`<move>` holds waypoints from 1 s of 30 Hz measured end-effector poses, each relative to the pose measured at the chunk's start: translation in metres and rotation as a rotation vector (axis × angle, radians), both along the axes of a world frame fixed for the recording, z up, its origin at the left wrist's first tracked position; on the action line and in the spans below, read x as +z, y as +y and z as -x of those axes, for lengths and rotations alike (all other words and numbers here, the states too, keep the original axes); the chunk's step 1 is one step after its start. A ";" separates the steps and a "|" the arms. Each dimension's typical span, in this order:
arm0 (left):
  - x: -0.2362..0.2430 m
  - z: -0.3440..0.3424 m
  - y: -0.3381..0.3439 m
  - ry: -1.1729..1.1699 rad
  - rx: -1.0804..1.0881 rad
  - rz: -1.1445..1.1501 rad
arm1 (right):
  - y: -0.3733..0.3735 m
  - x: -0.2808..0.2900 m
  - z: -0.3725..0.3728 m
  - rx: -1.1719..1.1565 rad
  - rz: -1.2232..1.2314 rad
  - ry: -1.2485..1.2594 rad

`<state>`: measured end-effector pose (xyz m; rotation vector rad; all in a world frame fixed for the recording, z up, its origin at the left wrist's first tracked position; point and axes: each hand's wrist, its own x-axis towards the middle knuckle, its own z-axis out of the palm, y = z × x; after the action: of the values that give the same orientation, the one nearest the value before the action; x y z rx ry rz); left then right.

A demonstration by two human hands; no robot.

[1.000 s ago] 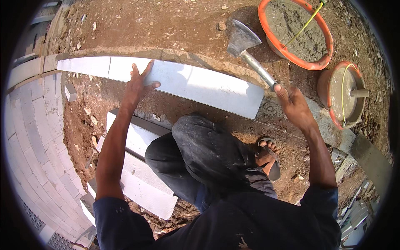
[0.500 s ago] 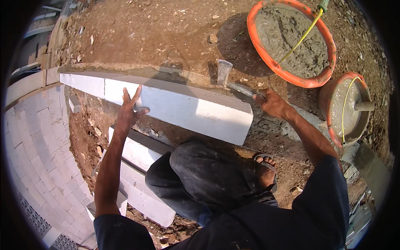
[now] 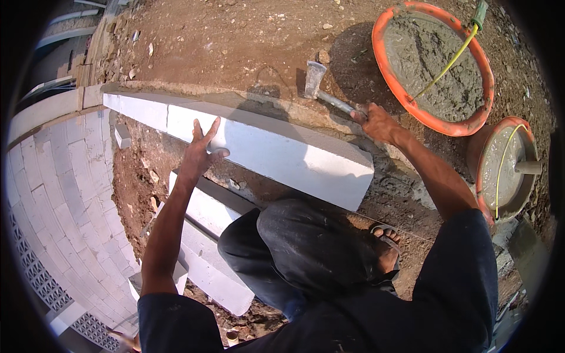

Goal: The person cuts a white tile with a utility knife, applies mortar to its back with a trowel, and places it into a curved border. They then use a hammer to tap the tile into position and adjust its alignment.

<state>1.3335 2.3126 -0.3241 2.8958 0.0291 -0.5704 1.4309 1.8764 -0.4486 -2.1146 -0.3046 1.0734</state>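
Observation:
A row of long white blocks (image 3: 268, 150) lies on a mortar bed across the middle of the view, with a joint toward its left end. My left hand (image 3: 203, 150) rests against the sunlit face of the nearer block, fingers spread and thumb apart. In my right hand (image 3: 378, 123) is a hatchet (image 3: 315, 79) with a flared, mortar-smeared metal head, gripped by its pipe-like handle. Its head hangs beyond the block's far edge, apart from the block. Shadow covers part of the block's face.
At the far right stands an orange tub (image 3: 389, 79) of wet mortar with a green-handled tool. A smaller bucket (image 3: 481, 182) of watery grey mix is nearer. More white blocks (image 3: 220, 270) lie by my knee. A taut string (image 3: 406, 231) runs past my sandalled foot (image 3: 385, 250).
The hatchet and my right hand have moved farther from the block, away from me and to the left. My left hand stays on the block. The whole view has shifted slightly.

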 end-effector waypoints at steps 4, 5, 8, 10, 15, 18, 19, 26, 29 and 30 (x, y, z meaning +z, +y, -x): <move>-0.003 -0.004 -0.003 0.003 -0.017 -0.044 | 0.050 -0.018 -0.003 0.146 -0.077 -0.043; -0.007 -0.007 -0.006 0.014 -0.015 -0.042 | 0.058 -0.030 0.001 0.216 -0.111 -0.061; -0.007 0.000 0.004 -0.005 -0.020 -0.050 | 0.064 -0.021 -0.017 0.287 -0.048 -0.114; -0.002 0.004 0.009 0.002 0.011 -0.061 | 0.082 0.006 -0.033 0.247 -0.082 -0.059; -0.003 0.002 0.003 -0.023 -0.007 -0.061 | 0.138 -0.007 -0.059 0.072 -0.103 -0.058; -0.016 -0.013 -0.006 -0.035 -0.043 -0.037 | 0.155 -0.054 -0.044 0.181 -0.162 -0.334; -0.011 -0.006 -0.001 -0.030 -0.025 -0.064 | 0.163 -0.041 -0.041 0.209 -0.184 -0.275; -0.007 0.005 0.002 -0.053 -0.010 -0.086 | 0.198 -0.026 -0.066 0.043 -0.206 -0.114; -0.004 0.006 0.002 -0.030 0.023 -0.085 | 0.224 -0.001 -0.073 0.014 -0.276 -0.014; -0.005 0.002 -0.002 -0.016 0.031 -0.082 | 0.235 -0.019 -0.070 0.079 -0.273 -0.053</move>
<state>1.3313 2.3109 -0.3295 2.9732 0.0972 -0.5537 1.5011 2.1118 -0.4671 -1.9017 -0.5338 0.9619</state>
